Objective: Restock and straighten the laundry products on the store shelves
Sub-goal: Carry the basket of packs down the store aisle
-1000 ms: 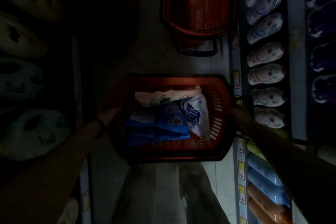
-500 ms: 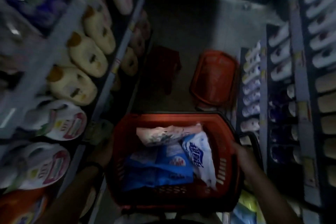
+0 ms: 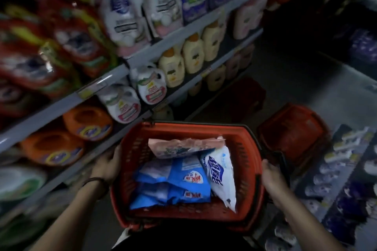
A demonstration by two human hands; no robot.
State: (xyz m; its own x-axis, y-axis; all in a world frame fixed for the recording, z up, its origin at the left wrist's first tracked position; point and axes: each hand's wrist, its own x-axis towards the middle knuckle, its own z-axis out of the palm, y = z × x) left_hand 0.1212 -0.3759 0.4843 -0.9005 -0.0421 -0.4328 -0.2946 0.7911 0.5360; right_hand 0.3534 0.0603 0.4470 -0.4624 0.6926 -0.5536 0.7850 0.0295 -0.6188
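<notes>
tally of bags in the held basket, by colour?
Blue bags: 2, stacked
White bag with blue print: 1
Pink pouch: 1
Total: 4 visible, all inside the red basket, which the left hand and the right hand grip at its sides. Anything underneath them is hidden.
</notes>
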